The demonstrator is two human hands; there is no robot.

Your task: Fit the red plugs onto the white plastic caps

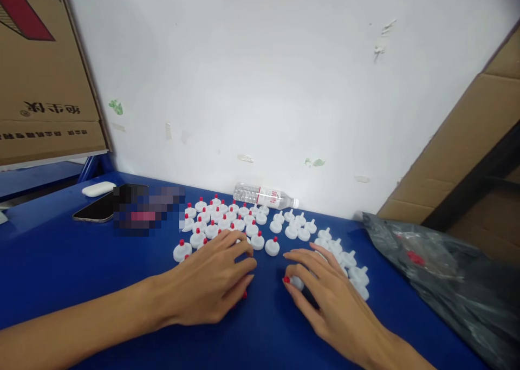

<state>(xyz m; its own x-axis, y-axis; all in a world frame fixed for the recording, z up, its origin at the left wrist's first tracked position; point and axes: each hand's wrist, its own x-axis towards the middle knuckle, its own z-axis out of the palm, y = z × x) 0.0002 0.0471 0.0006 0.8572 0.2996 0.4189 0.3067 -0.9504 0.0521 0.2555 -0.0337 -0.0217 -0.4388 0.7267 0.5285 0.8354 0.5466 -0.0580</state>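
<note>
White round caps with narrow spouts cover the middle of the blue table. Many in the left group wear small red tips, such as this red-tipped white cap (272, 246). To the right lie white caps without red tips (336, 246). My right hand (329, 294) is closed, thumb and fingers around one white cap with a red tip (296, 282), tipped sideways. My left hand (215, 278) hovers low at the near edge of the red-tipped group, fingers curled and thumb near the index finger. Small red pieces (245, 294) peek out below it; what its fingertips grip is hidden.
A clear plastic bottle (266, 195) lies against the white wall. At the left are a phone (95, 207), a white oblong case (98, 189) and a blurred-out item. A dark plastic bag (442, 289) spreads along the right edge. Cardboard (44, 83) stands at both sides.
</note>
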